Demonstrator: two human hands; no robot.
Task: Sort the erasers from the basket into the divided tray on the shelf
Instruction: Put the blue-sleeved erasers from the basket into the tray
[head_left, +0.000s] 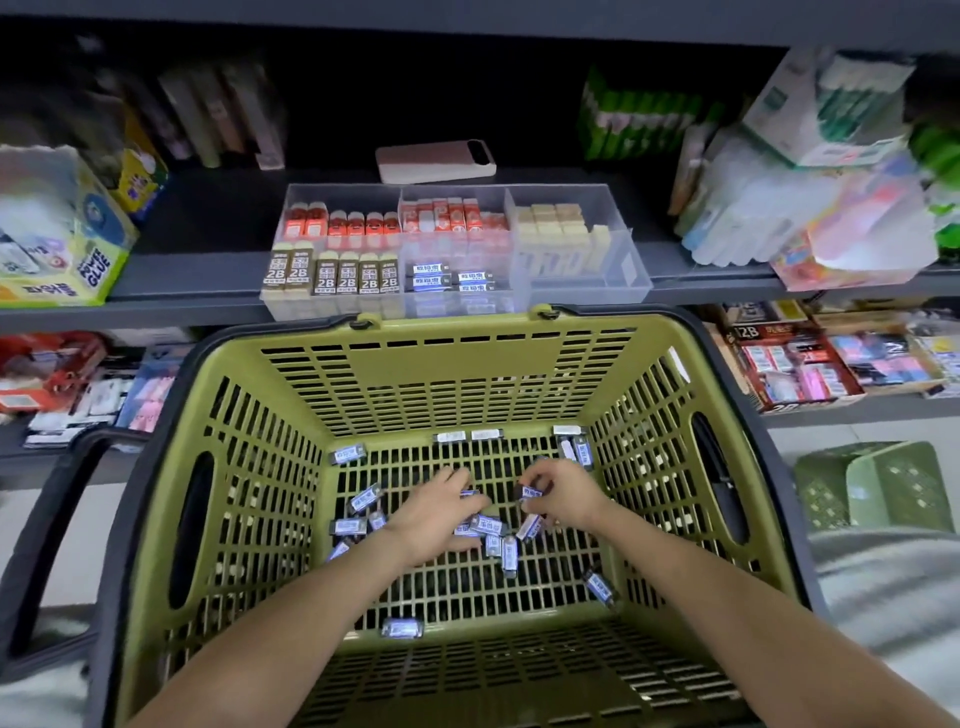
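Observation:
Both my hands reach down to the floor of the green basket (291, 467), where several small blue-and-white erasers (349, 453) lie scattered. My left hand (434, 514) lies over a cluster of them with fingers spread and lightly bent; what is under the palm is hidden. My right hand (563, 493) pinches one eraser (530, 492) between thumb and fingertips. On the shelf just beyond the basket stands the clear divided tray (631, 265), with red, tan 2B, blue-and-white and beige erasers in separate compartments.
A pink phone-like slab (436, 161) lies behind the tray. Glue boxes (62, 234) fill the shelf's left, plastic packs (810, 208) its right. Lower shelves hold more stationery. A light green crate (872, 488) sits on the floor at right. The basket's dark handle (47, 535) hangs left.

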